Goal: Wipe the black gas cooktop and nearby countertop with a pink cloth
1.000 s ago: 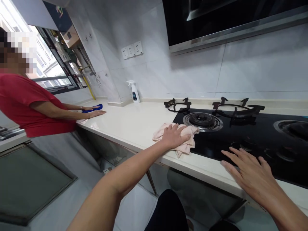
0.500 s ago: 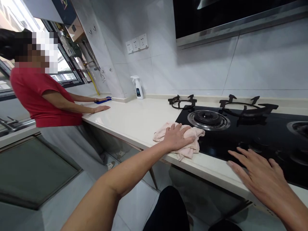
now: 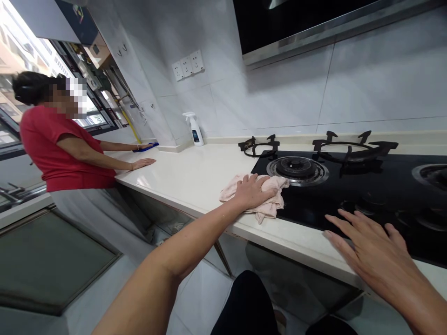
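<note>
My left hand lies flat, fingers spread, pressing on a crumpled pale pink cloth. This cloth straddles the left edge of the black glass gas hob and the white countertop. Part of it is hidden beneath my palm. Over the hob's front edge, my right hand is spread open and holds nothing. Whether it touches the surface I cannot tell. The nearest burner sits just beyond the cloth, its pan support off.
Two black pan supports stand behind the hob by the wall. A white spray bottle is at the back of the counter. At left, a person in a red top has one hand on a blue cloth. A range hood hangs above.
The whole view has shifted slightly. My left hand and the pink cloth have slid a little left relative to the burner; my right hand stays about where it was.
</note>
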